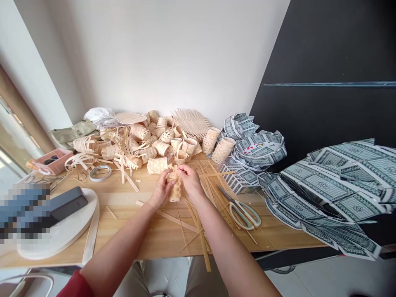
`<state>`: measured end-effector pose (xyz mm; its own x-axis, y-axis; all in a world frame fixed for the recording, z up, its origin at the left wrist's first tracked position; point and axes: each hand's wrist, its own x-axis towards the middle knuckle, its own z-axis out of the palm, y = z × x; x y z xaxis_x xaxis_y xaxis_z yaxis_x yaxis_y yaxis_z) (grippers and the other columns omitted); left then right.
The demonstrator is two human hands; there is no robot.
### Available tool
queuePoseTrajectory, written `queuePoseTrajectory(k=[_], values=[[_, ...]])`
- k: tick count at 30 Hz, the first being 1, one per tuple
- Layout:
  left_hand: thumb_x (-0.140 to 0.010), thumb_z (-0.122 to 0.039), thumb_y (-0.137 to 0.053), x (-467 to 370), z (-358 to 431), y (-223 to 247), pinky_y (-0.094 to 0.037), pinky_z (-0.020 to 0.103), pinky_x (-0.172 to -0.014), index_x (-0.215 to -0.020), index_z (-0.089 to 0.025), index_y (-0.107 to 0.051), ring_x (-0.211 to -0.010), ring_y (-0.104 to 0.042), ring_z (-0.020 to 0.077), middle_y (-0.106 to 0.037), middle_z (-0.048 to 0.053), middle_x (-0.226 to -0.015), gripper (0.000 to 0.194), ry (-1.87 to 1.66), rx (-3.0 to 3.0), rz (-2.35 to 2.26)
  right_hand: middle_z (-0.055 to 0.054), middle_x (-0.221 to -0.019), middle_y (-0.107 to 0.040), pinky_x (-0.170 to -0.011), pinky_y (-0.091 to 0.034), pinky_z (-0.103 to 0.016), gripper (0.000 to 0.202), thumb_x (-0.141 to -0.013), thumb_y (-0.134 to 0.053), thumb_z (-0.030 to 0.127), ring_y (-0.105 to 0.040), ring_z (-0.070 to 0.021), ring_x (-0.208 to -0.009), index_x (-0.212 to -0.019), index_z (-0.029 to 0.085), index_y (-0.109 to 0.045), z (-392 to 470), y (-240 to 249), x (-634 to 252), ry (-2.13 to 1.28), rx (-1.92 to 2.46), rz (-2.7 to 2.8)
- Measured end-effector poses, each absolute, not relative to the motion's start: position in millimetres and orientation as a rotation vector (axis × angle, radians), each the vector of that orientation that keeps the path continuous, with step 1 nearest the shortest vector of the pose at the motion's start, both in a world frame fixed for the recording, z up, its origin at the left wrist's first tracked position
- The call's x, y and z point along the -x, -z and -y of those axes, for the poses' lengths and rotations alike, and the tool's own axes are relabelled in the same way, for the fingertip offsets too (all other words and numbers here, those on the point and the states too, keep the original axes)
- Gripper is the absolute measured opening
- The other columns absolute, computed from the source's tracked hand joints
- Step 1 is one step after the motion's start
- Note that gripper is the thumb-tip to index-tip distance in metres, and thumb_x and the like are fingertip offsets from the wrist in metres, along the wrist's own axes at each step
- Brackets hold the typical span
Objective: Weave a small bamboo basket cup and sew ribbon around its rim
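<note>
A small basket of pale woven wood strips stands upright between my hands, just above or on the table; which of the two I cannot tell. Fingers and thumb of my left hand close round its left side. At its upper right rim, my right hand pinches the basket or a strip end; the fingertips hide the exact spot. Short strip ends stick up from the rim. Just behind stands a little woven basket with a handle, and a woven cylinder lies beside it.
White-handled scissors lie to the right among loose strips. A roll of white strip with a dark box on it sits left. A tape roll, heaped woven pieces, a pink tray and playing-card baskets line the back.
</note>
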<state>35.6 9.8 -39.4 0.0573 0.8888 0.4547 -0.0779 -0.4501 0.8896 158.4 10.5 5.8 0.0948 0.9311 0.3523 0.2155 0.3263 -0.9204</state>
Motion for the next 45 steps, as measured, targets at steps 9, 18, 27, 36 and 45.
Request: queuePoseTrajectory(k=[9, 18, 27, 36, 45], values=[[-0.076, -0.031, -0.060, -39.3, -8.4, 36.6, -0.047, 0.023, -0.065, -0.124, -0.023, -0.034, -0.068, -0.055, 0.0085, -0.049, 0.010, -0.119, 0.055, -1.403, -1.519, -0.769, 0.001, -0.067, -0.050, -0.064, -0.038, -0.027, 0.011, -0.068, -0.049, 0.024, -0.048, -0.0141, -0.064, -0.060, 0.019, -0.056, -16.2, -14.6, -167.0, -0.669, 1.182, 1.576], [-0.074, -0.034, -0.062, -39.3, -7.1, 32.9, -0.043, 0.019, -0.057, -0.104, -0.022, -0.037, -0.061, -0.051, 0.0068, -0.053, 0.000, -0.089, 0.042, -1.417, -1.456, -0.777, -0.002, -0.082, -0.055, -0.075, -0.042, -0.029, 0.013, -0.069, -0.044, 0.016, -0.052, -0.0160, -0.078, -0.075, 0.020, -0.055, -1.9, -9.2, -162.8, -0.526, 1.128, 1.587], [-0.074, -0.046, -0.059, -39.0, 2.6, 23.3, -0.041, 0.020, -0.052, -0.100, -0.022, -0.037, -0.054, -0.047, 0.0082, -0.050, -0.005, -0.069, 0.041, -1.356, -1.460, -0.854, 0.000, -0.078, -0.056, -0.068, -0.043, -0.028, 0.011, -0.070, -0.047, 0.019, -0.054, -0.0147, -0.069, -0.080, 0.021, -0.050, 5.1, -3.1, -163.2, -0.523, 1.134, 1.476], [-0.076, -0.046, -0.057, -27.6, -2.6, 10.2, -0.042, 0.028, -0.079, -0.079, -0.020, -0.050, -0.090, -0.045, 0.0165, -0.045, 0.003, -0.090, 0.028, -1.659, -1.498, -0.943, -0.002, -0.091, -0.060, -0.071, -0.047, -0.028, 0.022, -0.069, -0.054, 0.022, -0.057, -0.0138, -0.076, -0.091, 0.021, -0.054, 16.8, -4.2, -154.5, -0.648, 1.048, 1.392], [-0.072, -0.040, -0.064, -25.4, -1.2, 9.8, -0.042, 0.023, -0.073, -0.077, -0.020, -0.055, -0.082, -0.049, 0.0131, -0.050, 0.001, -0.092, 0.023, -1.610, -1.333, -0.841, -0.008, -0.104, -0.064, -0.084, -0.047, -0.033, 0.037, -0.075, -0.057, 0.046, -0.061, -0.0197, -0.095, -0.101, 0.019, -0.057, 11.0, 11.3, -156.7, -1.064, 0.980, 1.258]])
